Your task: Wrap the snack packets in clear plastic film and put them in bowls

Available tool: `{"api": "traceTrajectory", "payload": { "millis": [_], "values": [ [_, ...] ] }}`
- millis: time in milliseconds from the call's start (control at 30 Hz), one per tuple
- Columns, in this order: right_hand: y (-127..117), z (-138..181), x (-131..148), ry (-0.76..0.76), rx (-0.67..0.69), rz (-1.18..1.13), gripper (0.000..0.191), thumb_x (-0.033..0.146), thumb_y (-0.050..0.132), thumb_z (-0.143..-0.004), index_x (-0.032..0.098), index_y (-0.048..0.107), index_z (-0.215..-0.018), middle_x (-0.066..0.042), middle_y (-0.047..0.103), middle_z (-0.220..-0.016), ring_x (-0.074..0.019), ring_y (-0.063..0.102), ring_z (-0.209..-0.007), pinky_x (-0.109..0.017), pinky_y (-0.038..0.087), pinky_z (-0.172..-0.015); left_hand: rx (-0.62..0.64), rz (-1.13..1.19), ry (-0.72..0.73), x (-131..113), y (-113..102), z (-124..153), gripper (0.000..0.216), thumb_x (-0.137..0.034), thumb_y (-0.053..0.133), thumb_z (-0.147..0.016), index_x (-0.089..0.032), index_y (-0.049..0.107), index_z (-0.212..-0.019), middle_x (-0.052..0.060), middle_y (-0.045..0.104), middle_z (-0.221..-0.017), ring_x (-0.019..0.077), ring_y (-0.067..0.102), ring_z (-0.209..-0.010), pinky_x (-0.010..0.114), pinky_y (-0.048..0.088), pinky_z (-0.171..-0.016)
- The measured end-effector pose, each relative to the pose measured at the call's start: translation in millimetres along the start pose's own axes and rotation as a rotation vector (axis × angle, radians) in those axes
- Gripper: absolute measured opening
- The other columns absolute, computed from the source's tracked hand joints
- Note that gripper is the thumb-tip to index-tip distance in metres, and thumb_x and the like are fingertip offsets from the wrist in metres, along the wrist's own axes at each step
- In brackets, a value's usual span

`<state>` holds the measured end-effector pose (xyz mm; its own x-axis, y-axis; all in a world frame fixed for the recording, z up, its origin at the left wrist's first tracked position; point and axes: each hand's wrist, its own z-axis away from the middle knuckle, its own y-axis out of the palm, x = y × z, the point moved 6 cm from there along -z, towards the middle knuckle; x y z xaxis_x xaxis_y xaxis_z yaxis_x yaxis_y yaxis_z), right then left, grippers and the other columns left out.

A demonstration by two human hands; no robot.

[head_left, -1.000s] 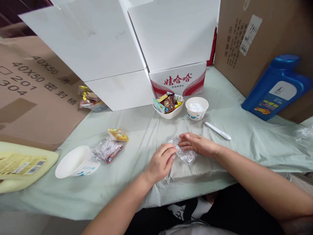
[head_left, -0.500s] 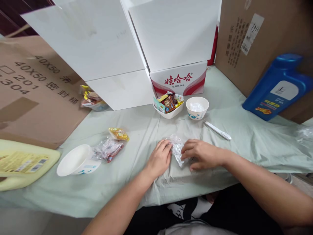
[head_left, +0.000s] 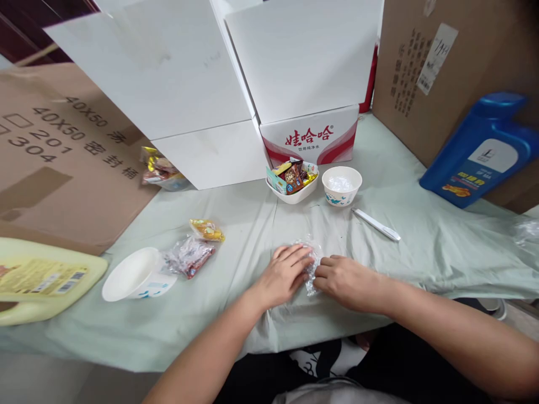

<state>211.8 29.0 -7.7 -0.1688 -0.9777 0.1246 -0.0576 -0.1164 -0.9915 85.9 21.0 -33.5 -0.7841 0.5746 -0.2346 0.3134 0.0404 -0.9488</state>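
Note:
A crumpled sheet of clear plastic [head_left: 311, 273] lies on the cloth between my hands. My left hand [head_left: 284, 275] rests over its left part, fingers stretched out together and palm down. At the sheet's right edge, my right hand [head_left: 347, 282] has its fingers curled in and pressed together on the plastic; the fingertips are partly hidden. Beyond the hands stand a white bowl [head_left: 290, 198] of wrapped snacks and a paper bowl [head_left: 342, 198] with clear plastic inside. A slim white tool, like a box cutter [head_left: 376, 224], lies right of them.
On the left, a paper bowl [head_left: 126, 275] lies tipped beside a plastic-wrapped packet [head_left: 189, 258] and a yellow packet [head_left: 207, 230]. A pale yellow jug [head_left: 42, 280] stands at the left edge. White boxes [head_left: 202, 157], a brown carton [head_left: 421, 73] and a blue bottle [head_left: 471, 151] stand behind.
My left hand has slid right onto the plastic and covers more of it. My right hand's fingers, spread before, have curled in at the sheet's right edge.

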Motion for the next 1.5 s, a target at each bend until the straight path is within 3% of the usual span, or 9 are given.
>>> {"api": "traceTrajectory", "payload": {
  "millis": [233,367,500,667,833,933,1100,1300,1500],
  "values": [
    [-26.2,7.9,-22.3,0.220,-0.007,-0.427,0.020,0.016,0.049,-0.090,0.019,0.068,-0.095,-0.004,0.072,-0.086,-0.0168,0.064,-0.076,-0.026,0.041,-0.068,-0.005,0.208,0.181,-14.1,-2.1,0.6,0.046,-0.004,0.041,-0.083,-0.019,0.058,-0.124,0.009,0.062,-0.130,0.0210,0.054,-0.128,0.043,0.042,-0.109],
    [-12.6,0.0,-61.1,0.533,-0.069,-0.332,0.023,0.020,0.045,-0.092,0.017,0.067,-0.095,-0.008,0.073,-0.091,-0.0201,0.066,-0.081,-0.027,0.039,-0.066,-0.014,0.215,0.187,-13.3,-1.5,-2.5,0.046,-0.002,0.039,-0.081,-0.019,0.064,-0.116,0.009,0.067,-0.120,0.0215,0.060,-0.119,0.044,0.045,-0.109],
    [5.9,-6.5,-72.5,0.634,-0.028,-0.200,0.022,0.020,0.043,-0.092,0.018,0.065,-0.095,-0.009,0.073,-0.092,-0.0210,0.066,-0.082,-0.027,0.037,-0.065,-0.139,0.204,0.176,-12.4,-5.2,1.0,0.044,-0.001,0.038,-0.083,-0.017,0.063,-0.117,0.011,0.067,-0.117,0.0228,0.060,-0.118,0.044,0.052,-0.102],
    [12.0,-9.1,-68.1,0.627,-0.044,-0.132,0.021,0.019,0.042,-0.094,0.017,0.062,-0.097,-0.010,0.072,-0.092,-0.0218,0.066,-0.084,-0.028,0.037,-0.065,-0.467,0.125,0.174,-16.1,-26.9,10.9,0.043,0.000,0.041,-0.084,-0.017,0.058,-0.120,0.013,0.064,-0.119,0.0231,0.057,-0.121,0.042,0.054,-0.097],
    [4.8,-4.1,-70.8,0.650,-0.080,-0.032,0.020,0.015,0.043,-0.092,0.014,0.063,-0.097,-0.014,0.069,-0.093,-0.0263,0.062,-0.087,-0.033,0.040,-0.072,-0.141,0.046,0.178,-19.8,-11.2,-1.2,0.027,-0.016,0.050,-0.090,-0.019,0.062,-0.114,0.009,0.066,-0.120,0.0251,0.055,-0.125,0.047,0.044,-0.106],
    [-11.9,3.6,-68.7,0.628,-0.239,0.070,0.022,0.011,0.044,-0.090,0.013,0.064,-0.096,-0.018,0.066,-0.105,-0.0301,0.057,-0.100,-0.039,0.041,-0.084,-0.036,0.094,0.115,-13.4,-2.9,-4.5,0.025,-0.017,0.050,-0.091,-0.019,0.062,-0.113,0.009,0.066,-0.122,0.0234,0.054,-0.126,0.046,0.042,-0.107],
    [-2.2,-1.3,-36.6,0.240,-0.242,-0.137,0.022,0.016,0.055,-0.086,0.013,0.065,-0.106,-0.014,0.064,-0.118,-0.0262,0.055,-0.110,-0.038,0.044,-0.094,-0.151,0.147,0.131,-9.7,-6.0,0.3,0.024,-0.013,0.053,-0.088,-0.018,0.062,-0.110,0.009,0.066,-0.120,0.0227,0.056,-0.122,0.045,0.044,-0.107],
    [6.9,-5.5,-43.0,0.227,-0.100,-0.168,0.021,0.007,0.049,-0.087,0.014,0.069,-0.089,-0.010,0.071,-0.093,-0.0209,0.063,-0.090,-0.031,0.048,-0.080,-0.285,0.139,-0.032,9.3,-10.6,1.3,0.013,-0.013,0.054,-0.087,-0.018,0.063,-0.095,0.009,0.066,-0.104,0.0233,0.059,-0.108,0.043,0.051,-0.096],
    [-76.0,5.6,-134.7,0.611,-0.618,0.077,0.035,0.016,0.040,-0.093,0.017,0.070,-0.111,-0.013,0.068,-0.119,-0.0259,0.059,-0.110,-0.036,0.045,-0.091,-0.236,0.105,-0.053,15.1,-4.7,-2.3,0.015,-0.016,0.055,-0.086,-0.018,0.063,-0.099,0.009,0.063,-0.104,0.0253,0.056,-0.105,0.045,0.049,-0.094]
  ]
}}
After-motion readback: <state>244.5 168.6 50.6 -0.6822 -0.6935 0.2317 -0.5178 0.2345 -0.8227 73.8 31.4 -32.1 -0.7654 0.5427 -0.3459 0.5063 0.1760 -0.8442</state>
